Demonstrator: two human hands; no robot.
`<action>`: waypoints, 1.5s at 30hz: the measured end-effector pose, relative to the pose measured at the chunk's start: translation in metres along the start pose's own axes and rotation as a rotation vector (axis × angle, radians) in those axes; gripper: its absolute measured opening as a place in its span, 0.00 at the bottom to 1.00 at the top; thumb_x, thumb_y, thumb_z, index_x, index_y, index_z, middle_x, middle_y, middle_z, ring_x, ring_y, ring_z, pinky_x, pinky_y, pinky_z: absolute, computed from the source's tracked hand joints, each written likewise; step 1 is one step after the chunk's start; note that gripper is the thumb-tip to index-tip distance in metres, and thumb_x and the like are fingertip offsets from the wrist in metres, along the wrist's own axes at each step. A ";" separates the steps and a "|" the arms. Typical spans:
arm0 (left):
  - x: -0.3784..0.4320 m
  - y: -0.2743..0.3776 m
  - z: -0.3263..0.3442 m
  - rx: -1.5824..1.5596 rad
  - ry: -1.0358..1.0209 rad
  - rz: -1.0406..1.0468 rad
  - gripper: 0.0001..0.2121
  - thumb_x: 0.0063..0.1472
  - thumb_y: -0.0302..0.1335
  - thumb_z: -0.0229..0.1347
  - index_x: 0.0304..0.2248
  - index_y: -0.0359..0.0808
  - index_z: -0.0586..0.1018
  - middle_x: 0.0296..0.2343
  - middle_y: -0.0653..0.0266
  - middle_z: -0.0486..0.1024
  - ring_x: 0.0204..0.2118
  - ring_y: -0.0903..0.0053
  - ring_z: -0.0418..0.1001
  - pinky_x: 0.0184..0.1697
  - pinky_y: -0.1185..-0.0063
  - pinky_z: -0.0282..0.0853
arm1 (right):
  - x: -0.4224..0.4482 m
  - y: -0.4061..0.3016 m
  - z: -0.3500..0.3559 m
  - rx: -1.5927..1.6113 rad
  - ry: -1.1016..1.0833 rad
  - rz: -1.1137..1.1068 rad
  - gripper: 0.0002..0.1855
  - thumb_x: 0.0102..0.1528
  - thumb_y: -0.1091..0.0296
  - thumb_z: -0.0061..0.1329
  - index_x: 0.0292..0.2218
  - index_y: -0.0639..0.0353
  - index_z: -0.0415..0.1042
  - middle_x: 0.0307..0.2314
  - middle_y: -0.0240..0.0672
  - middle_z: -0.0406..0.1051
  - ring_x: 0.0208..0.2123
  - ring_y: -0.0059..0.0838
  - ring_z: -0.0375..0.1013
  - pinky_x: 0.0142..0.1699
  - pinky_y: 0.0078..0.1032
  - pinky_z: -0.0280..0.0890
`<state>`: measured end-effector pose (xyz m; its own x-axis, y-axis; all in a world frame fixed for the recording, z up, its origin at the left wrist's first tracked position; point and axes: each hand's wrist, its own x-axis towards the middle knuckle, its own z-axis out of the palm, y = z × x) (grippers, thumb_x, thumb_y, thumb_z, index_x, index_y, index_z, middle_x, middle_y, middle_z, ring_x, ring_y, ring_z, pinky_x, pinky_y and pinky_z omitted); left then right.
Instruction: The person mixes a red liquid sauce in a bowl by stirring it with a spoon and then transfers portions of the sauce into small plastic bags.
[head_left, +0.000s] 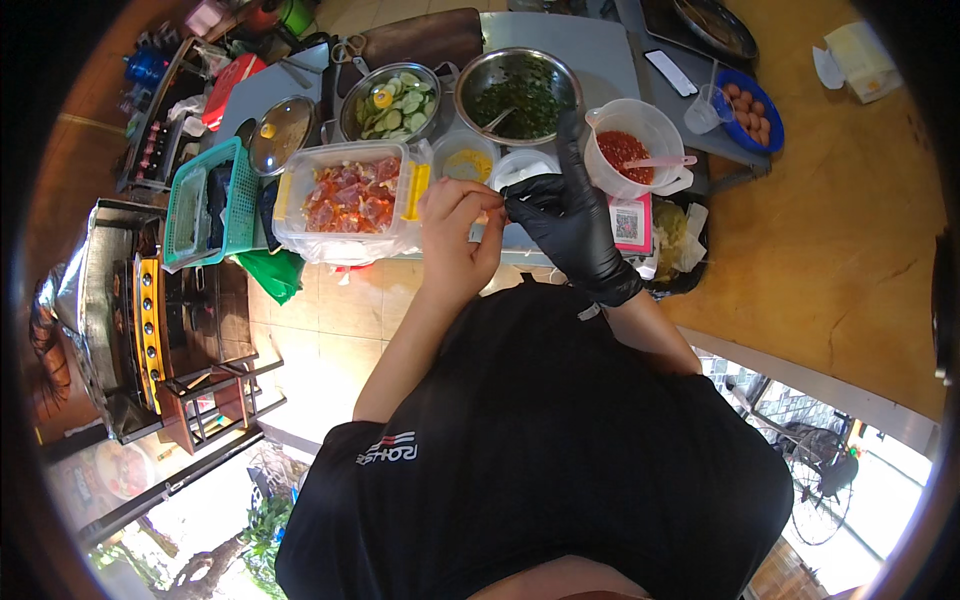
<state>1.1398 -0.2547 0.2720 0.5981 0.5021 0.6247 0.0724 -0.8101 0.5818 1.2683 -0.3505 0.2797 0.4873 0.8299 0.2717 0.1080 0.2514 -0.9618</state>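
Note:
My left hand (459, 232) is bare, its thumb and fingers pinched together at a fingertip of the black glove (600, 240) on my right hand (566, 217). One gloved finger points straight up; the others bend towards my left hand. Whether anything small lies between the fingertips is hidden. Just left of my hands stands a clear plastic box (289, 229) of reddish marinated pieces (352, 196). Beyond them are a tub of yellow seasoning (469, 165), a tub with white contents (525, 166) and a steel bowl of chopped greens (517, 94). To the right, a plastic jug (660, 124) holds red chilli (622, 154).
A glass-lidded pan of sliced cucumber (394, 105), a loose glass lid (281, 135) and a green basket (244, 214) stand leftward. At right are a blue bowl of eggs (750, 116), a phone (670, 73) and a pink-framed printed code (630, 223). Scissors (349, 51) lie behind.

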 end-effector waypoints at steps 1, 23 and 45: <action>-0.001 -0.002 0.001 0.025 -0.010 0.002 0.07 0.45 0.18 0.57 0.26 0.37 0.75 0.28 0.67 0.72 0.34 0.68 0.69 0.46 0.70 0.58 | -0.001 -0.003 0.000 -0.171 -0.021 -0.015 0.50 0.49 0.81 0.51 0.64 0.50 0.34 0.28 0.36 0.75 0.28 0.21 0.74 0.29 0.16 0.67; 0.006 -0.205 -0.103 0.379 0.229 -0.547 0.23 0.60 0.38 0.51 0.48 0.29 0.64 0.38 0.44 0.70 0.42 0.57 0.69 0.46 0.67 0.63 | -0.024 0.032 -0.007 -0.391 -0.256 0.160 0.28 0.49 0.71 0.55 0.52 0.55 0.67 0.29 0.33 0.70 0.33 0.23 0.70 0.42 0.26 0.65; 0.024 -0.105 0.132 0.170 -0.698 -0.051 0.08 0.47 0.27 0.58 0.27 0.33 0.75 0.28 0.56 0.75 0.28 0.61 0.75 0.31 0.69 0.69 | -0.062 0.028 -0.094 -0.358 -0.064 0.399 0.20 0.51 0.66 0.55 0.46 0.54 0.73 0.29 0.36 0.75 0.30 0.22 0.74 0.38 0.23 0.68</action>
<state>1.2517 -0.1971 0.1572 0.9571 0.2765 0.0872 0.2036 -0.8552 0.4766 1.3225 -0.4417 0.2328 0.4986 0.8575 -0.1265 0.2194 -0.2661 -0.9386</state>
